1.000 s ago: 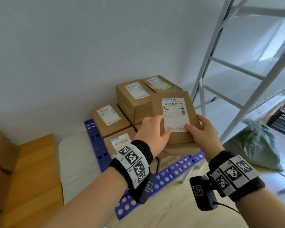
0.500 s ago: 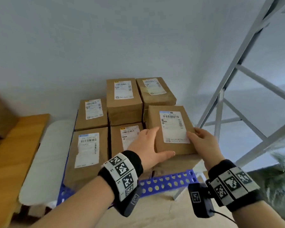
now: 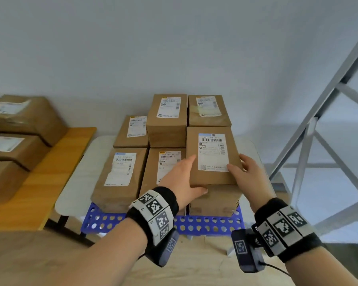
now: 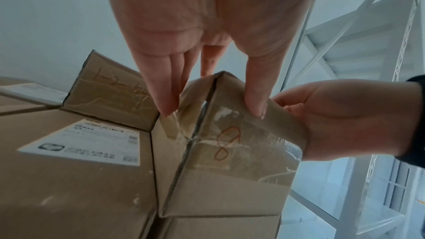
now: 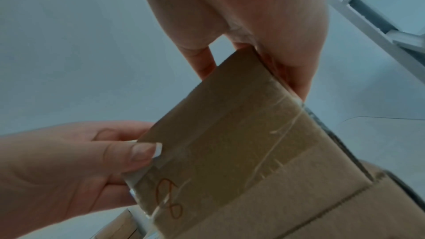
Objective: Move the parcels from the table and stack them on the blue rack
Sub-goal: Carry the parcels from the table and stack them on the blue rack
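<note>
From my seat the head view is evenly lit by soft, cool daylight, brightest beyond the metal shelving (image 3: 310, 129) to the right of my hands; the wall (image 3: 132, 48) behind them is flat grey with no glare. Shadows are faint, only thin dark seams between the parcels (image 3: 165, 120). Straight lines bow toward the edges, and the boxes far left of my hands (image 3: 19, 131) smear into blur. Both wrist views are dimmer and bluish, strongly stretched, my palms close and soft-focused; clear tape (image 4: 253, 134) catches a mild sheen.
</note>
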{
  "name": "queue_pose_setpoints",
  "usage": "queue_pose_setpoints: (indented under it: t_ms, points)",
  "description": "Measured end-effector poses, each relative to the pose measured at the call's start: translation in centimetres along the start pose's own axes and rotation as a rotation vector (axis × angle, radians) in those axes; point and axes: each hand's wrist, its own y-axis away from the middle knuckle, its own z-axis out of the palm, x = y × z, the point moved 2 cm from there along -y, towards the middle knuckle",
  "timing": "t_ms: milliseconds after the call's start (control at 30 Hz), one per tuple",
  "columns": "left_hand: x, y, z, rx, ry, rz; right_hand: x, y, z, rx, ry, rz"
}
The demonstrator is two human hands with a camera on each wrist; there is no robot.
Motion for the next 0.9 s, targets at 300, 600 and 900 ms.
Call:
queue_pose_setpoints:
  t_ms: [300, 600, 900]
  points:
    - [0.4, -0.3, 0.2, 0.036, 0.004, 0.021, 1.2, 0.5, -0.3, 0.044, 0.006, -0.01]
    - [0.7, -0.2, 0.4, 0.026, 0.013, 0.037, 1.0, 1.2, -0.7, 0.05, 0.018, -0.063]
    - [0.8, -0.2, 0.3, 0.03, -0.028, 0.055, 0.6, 1.2, -0.8, 0.068, 0.05, -0.082]
